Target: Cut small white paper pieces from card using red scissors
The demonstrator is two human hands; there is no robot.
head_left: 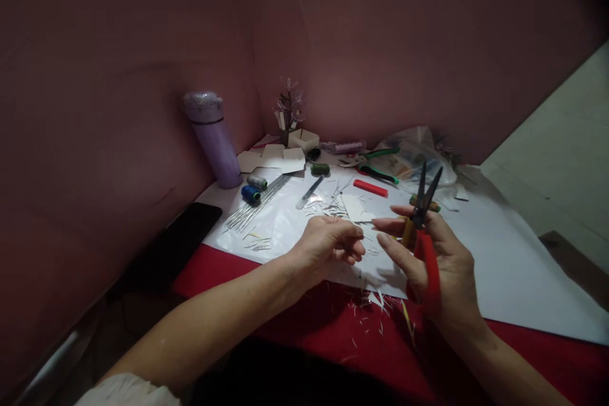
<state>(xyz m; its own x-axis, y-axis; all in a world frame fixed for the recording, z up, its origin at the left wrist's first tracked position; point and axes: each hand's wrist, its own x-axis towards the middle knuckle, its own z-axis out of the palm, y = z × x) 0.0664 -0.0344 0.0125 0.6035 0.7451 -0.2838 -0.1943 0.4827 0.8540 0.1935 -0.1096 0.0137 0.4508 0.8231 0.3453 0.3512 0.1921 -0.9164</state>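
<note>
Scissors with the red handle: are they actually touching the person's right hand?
Touching. The head view shows the red handle of the scissors lying against the right hand, near the base of the thumb.

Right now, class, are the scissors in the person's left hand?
No, the scissors are in the right hand, with their dark blades parted.

A room corner (248, 44), probably in a home, is serving as a craft spot: pink walls (143, 32) are meeting behind a red-draped counter (214, 269), where thread spools (251, 195), thin wires (266, 198), green-handled pliers (383, 153) and clippings (328, 205) are lying on white sheeting (504, 254), and a purple drinking bottle (214, 146) is standing.
</note>
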